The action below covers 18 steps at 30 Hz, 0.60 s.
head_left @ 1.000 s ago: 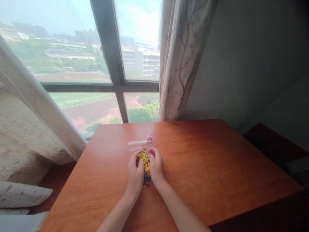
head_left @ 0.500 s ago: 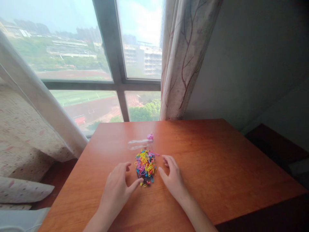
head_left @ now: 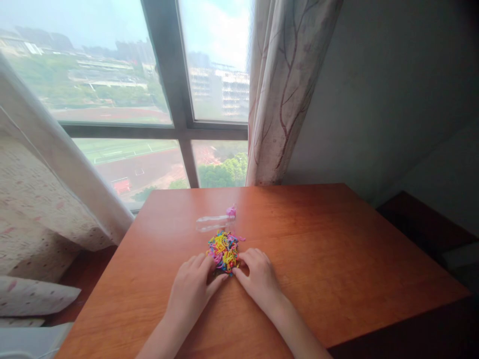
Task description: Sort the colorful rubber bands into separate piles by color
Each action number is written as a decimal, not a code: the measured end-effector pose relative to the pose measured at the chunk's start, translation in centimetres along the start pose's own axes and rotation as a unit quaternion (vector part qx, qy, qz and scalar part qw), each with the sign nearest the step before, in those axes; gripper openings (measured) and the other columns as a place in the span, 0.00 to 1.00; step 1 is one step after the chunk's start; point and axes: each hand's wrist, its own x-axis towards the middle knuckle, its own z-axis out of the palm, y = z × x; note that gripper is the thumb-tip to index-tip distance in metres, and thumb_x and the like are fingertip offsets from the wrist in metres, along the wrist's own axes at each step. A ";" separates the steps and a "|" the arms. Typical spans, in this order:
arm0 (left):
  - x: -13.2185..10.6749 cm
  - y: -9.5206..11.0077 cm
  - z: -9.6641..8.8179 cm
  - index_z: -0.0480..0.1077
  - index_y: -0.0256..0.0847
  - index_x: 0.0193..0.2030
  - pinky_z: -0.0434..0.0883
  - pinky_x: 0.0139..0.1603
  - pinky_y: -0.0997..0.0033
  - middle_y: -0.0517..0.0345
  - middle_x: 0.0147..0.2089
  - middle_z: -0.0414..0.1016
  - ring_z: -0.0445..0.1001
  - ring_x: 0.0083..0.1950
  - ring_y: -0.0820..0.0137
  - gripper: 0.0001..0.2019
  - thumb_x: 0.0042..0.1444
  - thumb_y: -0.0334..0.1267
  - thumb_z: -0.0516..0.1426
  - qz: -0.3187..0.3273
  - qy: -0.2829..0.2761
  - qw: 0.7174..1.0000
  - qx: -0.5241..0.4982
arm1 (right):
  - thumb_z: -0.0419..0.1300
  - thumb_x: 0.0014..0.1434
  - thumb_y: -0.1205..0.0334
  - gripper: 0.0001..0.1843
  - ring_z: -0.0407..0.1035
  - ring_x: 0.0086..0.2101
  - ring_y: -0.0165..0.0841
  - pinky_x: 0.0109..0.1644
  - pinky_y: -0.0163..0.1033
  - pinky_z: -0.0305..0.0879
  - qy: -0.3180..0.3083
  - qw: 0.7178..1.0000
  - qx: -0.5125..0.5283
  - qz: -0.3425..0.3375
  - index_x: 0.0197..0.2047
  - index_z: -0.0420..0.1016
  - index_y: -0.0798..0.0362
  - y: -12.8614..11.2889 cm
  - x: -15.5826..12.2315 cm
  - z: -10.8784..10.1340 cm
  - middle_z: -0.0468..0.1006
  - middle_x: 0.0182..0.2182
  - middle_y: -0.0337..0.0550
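A small heap of coloured rubber bands (head_left: 223,248) lies on the wooden table (head_left: 318,259). My left hand (head_left: 190,291) rests flat on the table at the heap's near left edge, fingers stretched toward it and touching it. At the near right edge is my right hand (head_left: 258,281), fingers extended and lightly curved against the bands. Neither hand holds anything. Just behind the heap lies a clear plastic bag (head_left: 213,223) with a pink top (head_left: 232,211).
A large window (head_left: 164,99) is behind the table, with a patterned curtain (head_left: 280,89) at its right and a sheer curtain (head_left: 56,154) at the left. A grey wall (head_left: 374,99) stands on the right. A pillow (head_left: 30,296) lies lower left.
One second ago both hands squeezed the bands together. They then drew apart, leaving the heap spread out, and have now closed in again on its near side.
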 end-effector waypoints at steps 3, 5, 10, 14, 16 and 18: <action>0.4 0.0 0.1 0.66 0.43 0.32 0.65 0.39 0.64 0.57 0.34 0.73 0.71 0.38 0.61 0.14 0.58 0.52 0.58 0.005 0.003 1.000 0.004 | 0.67 0.55 0.65 0.06 0.68 0.36 0.38 0.42 0.41 0.61 0.006 1.000 0.006 0.002 0.36 0.75 0.49 0.1 0.4 0.3 0.76 0.32 0.39; 0.5 -0.1 0.2 0.65 0.43 0.31 0.64 0.38 0.65 0.57 0.34 0.72 0.70 0.37 0.62 0.15 0.58 0.52 0.57 0.004 0.010 1.000 0.003 | 0.68 0.54 0.66 0.07 0.67 0.35 0.37 0.42 0.41 0.61 0.013 1.000 0.015 0.002 0.36 0.75 0.49 0.2 0.3 0.4 0.75 0.32 0.39; -0.3 -0.4 0.2 0.64 0.43 0.29 0.63 0.35 0.68 0.59 0.30 0.70 0.69 0.33 0.65 0.18 0.60 0.54 0.55 -0.015 0.020 0.999 -0.039 | 0.66 0.55 0.69 0.08 0.66 0.35 0.36 0.41 0.39 0.60 0.040 0.996 0.078 -0.003 0.38 0.74 0.50 0.3 -0.6 0.2 0.75 0.32 0.38; -0.8 -0.8 0.1 0.65 0.43 0.29 0.63 0.35 0.70 0.59 0.29 0.69 0.69 0.33 0.67 0.18 0.66 0.49 0.48 -0.036 0.042 0.993 -0.101 | 0.60 0.60 0.71 0.05 0.65 0.33 0.33 0.38 0.36 0.59 0.063 0.992 0.110 0.003 0.35 0.72 0.51 0.3 -1.2 -0.1 0.73 0.30 0.38; -0.7 -0.9 0.0 0.65 0.43 0.28 0.64 0.36 0.70 0.59 0.29 0.69 0.70 0.33 0.68 0.19 0.67 0.48 0.46 -0.041 0.041 0.991 -0.119 | 0.58 0.60 0.71 0.07 0.65 0.32 0.33 0.37 0.36 0.58 0.062 0.993 0.102 0.003 0.33 0.71 0.51 0.2 -1.4 -0.2 0.73 0.29 0.38; -0.6 -0.9 0.0 0.65 0.42 0.28 0.64 0.35 0.70 0.59 0.28 0.69 0.70 0.32 0.68 0.19 0.67 0.49 0.47 -0.044 0.036 0.991 -0.124 | 0.58 0.60 0.72 0.07 0.65 0.32 0.33 0.38 0.36 0.57 0.047 0.995 0.082 -0.006 0.32 0.71 0.51 0.0 -1.6 -0.2 0.73 0.29 0.38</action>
